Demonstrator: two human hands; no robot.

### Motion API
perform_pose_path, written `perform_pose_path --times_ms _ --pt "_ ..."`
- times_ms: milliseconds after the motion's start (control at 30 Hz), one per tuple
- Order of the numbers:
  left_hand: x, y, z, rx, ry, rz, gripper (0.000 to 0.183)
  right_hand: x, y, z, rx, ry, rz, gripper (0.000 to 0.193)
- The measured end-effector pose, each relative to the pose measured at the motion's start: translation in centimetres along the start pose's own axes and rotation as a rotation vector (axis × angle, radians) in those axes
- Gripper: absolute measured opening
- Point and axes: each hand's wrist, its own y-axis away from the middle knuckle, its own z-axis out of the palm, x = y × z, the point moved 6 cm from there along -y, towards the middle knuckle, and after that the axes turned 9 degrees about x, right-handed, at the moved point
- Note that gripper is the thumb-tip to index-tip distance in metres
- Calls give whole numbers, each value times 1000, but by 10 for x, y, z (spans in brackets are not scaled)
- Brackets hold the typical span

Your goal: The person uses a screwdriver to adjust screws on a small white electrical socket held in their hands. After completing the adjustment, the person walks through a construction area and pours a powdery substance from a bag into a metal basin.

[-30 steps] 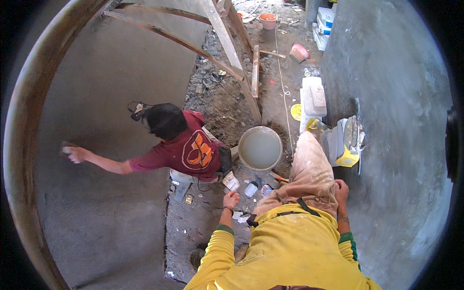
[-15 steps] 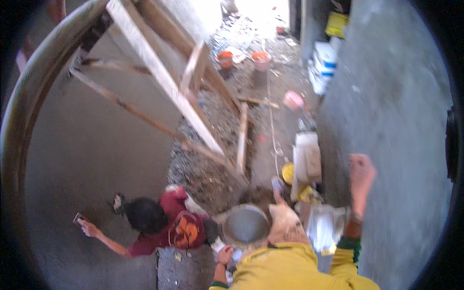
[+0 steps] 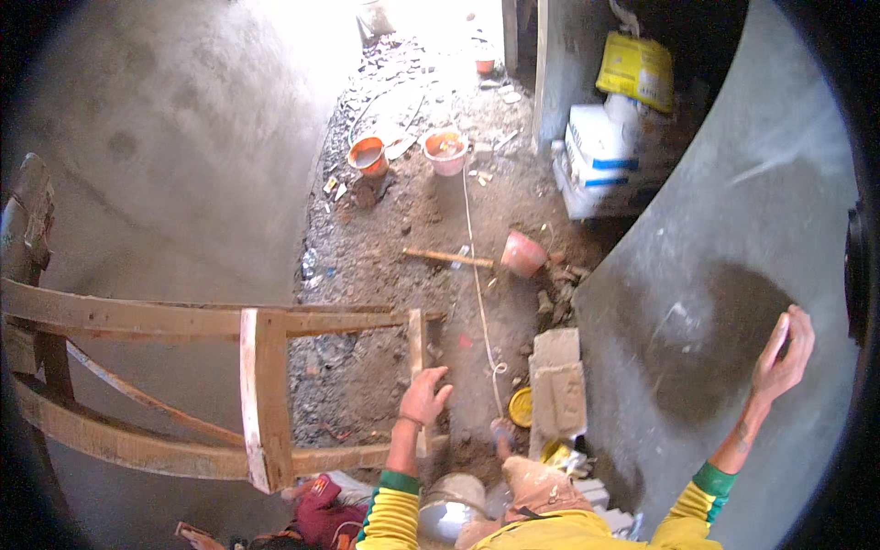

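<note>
My left hand (image 3: 424, 398) is held out in front of me, its fingers apart and nothing in it. In the picture it overlaps the end upright of a wooden trestle (image 3: 268, 394); whether it touches the wood I cannot tell. Off to the right, my right hand (image 3: 786, 353) is raised beside the grey wall (image 3: 724, 220). Its thumb and fingers are spread, and a darker, damp-looking patch (image 3: 710, 344) lies next to it. Contact with the wall cannot be made out. Below my left arm sits a round metal basin (image 3: 449, 520).
A co-worker in a maroon shirt (image 3: 321, 518) crouches at lower left under the trestle. Stacked blocks (image 3: 559, 394) and a yellow lid (image 3: 521, 407) stand by my foot. Ahead lie a tipped pink bucket (image 3: 523, 254), a wooden stick (image 3: 447, 258), a cord, two buckets and white sacks (image 3: 600, 151).
My view has swung, so the trestle now lies across the left. My left hand has risen from beside the basin and reached forward. My right hand has moved farther right, opening out.
</note>
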Motion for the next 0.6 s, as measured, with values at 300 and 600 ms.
perform_pose_path --times_ms 300,600 --pt "-177 65 103 -180 123 -567 45 -20 -12 35 -31 231 -180 10" --pt "-178 261 136 -531 148 -1089 20 -52 -46 10 184 364 -230 16"
